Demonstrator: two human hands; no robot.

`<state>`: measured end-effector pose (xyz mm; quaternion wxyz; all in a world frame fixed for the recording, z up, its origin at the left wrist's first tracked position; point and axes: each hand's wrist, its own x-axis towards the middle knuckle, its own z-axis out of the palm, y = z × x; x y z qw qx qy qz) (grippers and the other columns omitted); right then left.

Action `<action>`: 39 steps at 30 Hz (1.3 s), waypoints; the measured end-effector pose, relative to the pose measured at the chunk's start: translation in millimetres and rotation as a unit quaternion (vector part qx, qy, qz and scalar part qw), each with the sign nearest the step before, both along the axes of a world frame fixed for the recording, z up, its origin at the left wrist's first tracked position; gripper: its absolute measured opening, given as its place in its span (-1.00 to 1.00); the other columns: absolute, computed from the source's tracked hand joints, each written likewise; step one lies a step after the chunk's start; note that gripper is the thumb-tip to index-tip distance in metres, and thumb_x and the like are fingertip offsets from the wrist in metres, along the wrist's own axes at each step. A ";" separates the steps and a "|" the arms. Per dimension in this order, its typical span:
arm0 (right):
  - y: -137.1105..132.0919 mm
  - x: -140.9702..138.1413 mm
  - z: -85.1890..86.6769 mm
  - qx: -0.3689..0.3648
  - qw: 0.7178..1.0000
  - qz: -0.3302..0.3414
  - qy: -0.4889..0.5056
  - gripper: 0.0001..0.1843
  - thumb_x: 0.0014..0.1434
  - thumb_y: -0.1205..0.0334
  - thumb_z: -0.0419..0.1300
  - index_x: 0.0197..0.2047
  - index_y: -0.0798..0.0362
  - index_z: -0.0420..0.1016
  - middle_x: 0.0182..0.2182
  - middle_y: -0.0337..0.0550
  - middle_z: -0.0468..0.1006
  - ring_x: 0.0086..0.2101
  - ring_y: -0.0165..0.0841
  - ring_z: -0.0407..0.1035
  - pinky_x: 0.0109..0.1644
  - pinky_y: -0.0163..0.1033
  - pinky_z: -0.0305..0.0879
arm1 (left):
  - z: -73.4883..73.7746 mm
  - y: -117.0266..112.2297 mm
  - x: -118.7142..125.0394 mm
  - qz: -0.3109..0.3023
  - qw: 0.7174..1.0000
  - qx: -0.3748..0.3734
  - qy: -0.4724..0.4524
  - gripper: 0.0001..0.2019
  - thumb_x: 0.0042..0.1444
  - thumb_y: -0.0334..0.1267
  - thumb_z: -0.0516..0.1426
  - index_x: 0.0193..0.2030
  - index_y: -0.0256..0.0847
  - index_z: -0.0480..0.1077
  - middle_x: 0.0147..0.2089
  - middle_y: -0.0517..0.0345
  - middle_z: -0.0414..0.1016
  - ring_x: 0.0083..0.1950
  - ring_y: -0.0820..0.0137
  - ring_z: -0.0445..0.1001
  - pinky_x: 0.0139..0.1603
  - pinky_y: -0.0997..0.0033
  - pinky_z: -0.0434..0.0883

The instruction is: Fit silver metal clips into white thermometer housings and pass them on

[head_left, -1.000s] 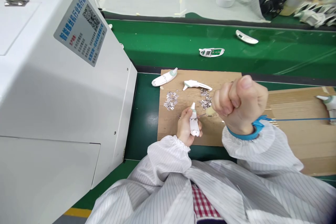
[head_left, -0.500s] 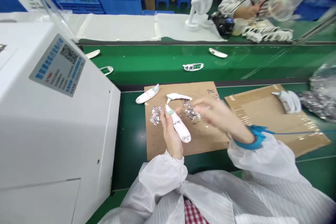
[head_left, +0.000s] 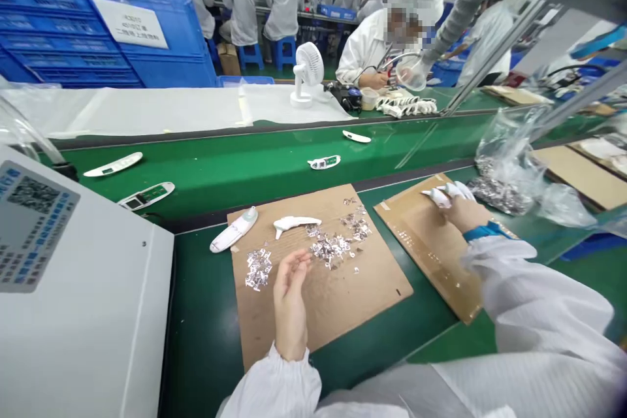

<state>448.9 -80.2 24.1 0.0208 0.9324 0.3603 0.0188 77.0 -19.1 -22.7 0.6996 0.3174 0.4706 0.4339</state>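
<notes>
My right hand [head_left: 467,214], with a blue wrist band, reaches to the right cardboard sheet [head_left: 431,255]. Its fingers are closed around a white ear thermometer [head_left: 455,189] in a small row of the same kind; the grip is partly hidden. Over the left cardboard sheet [head_left: 362,300] my left hand [head_left: 291,294] is open, fingers loosely curled and nothing visible in them. Beyond it lie small shiny metal pieces [head_left: 330,248] and another pile of metal pieces [head_left: 258,268]. A white curved thermometer housing [head_left: 296,222] lies past the fingertips, and a white thermometer body [head_left: 234,230] rests across the sheet's corner.
A large white machine [head_left: 83,313] stands at my left. Across the front runs a green conveyor belt [head_left: 245,166] carrying several housing halves. Bags of metal pieces [head_left: 504,183] lie at the right. Beyond are a white fan [head_left: 306,72] and a co-worker [head_left: 367,46].
The thermometer has left my left hand. My right hand has moved right to the thermometers on the other cardboard. The view has turned up and to the right.
</notes>
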 end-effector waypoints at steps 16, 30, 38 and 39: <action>236.2 -77.9 -17.4 -0.046 0.975 0.219 0.018 -0.64 0.28 0.14 0.16 -0.02 0.26 0.52 -0.08 0.18 0.56 -0.07 -0.16 0.46 -0.02 -0.06 0.33 | -4.0 -5.8 -11.4 -0.002 0.998 0.046 0.040 -0.80 0.12 -0.17 0.20 -0.17 -0.21 0.48 -0.17 0.04 0.53 -0.06 0.30 0.48 0.03 0.28 0.40; 68.5 -159.3 -14.8 0.089 0.838 0.497 0.204 -0.69 0.34 0.07 0.08 0.01 -0.02 0.54 -0.28 -0.19 0.62 -0.32 -0.37 0.48 -0.26 -0.31 0.26 | 15.6 35.5 15.6 0.101 0.973 -0.121 -0.169 -0.83 0.32 -0.22 -0.01 -0.05 -0.20 0.30 -0.37 0.19 0.44 -0.58 0.53 0.33 -0.62 0.54 0.31; 106.9 -98.5 -57.8 -0.018 0.850 0.519 0.090 -0.74 0.30 0.26 0.09 -0.09 -0.10 0.61 -0.10 -0.22 0.63 -0.19 -0.30 0.51 -0.26 -0.28 0.25 | 14.9 26.6 2.3 0.006 0.966 -0.185 -0.182 -0.75 0.35 -0.14 -0.12 -0.10 -0.21 0.28 -0.45 0.22 0.37 -0.68 0.54 0.24 -0.81 0.60 0.16; 107.3 -98.2 -60.0 -0.018 0.847 0.524 0.091 -0.76 0.29 0.27 0.11 -0.13 -0.10 0.62 -0.12 -0.23 0.64 -0.20 -0.31 0.51 -0.27 -0.29 0.25 | 15.3 26.2 2.8 0.004 0.964 -0.190 -0.186 -0.76 0.35 -0.15 -0.12 -0.10 -0.21 0.28 -0.45 0.23 0.36 -0.69 0.55 0.24 -0.84 0.61 0.13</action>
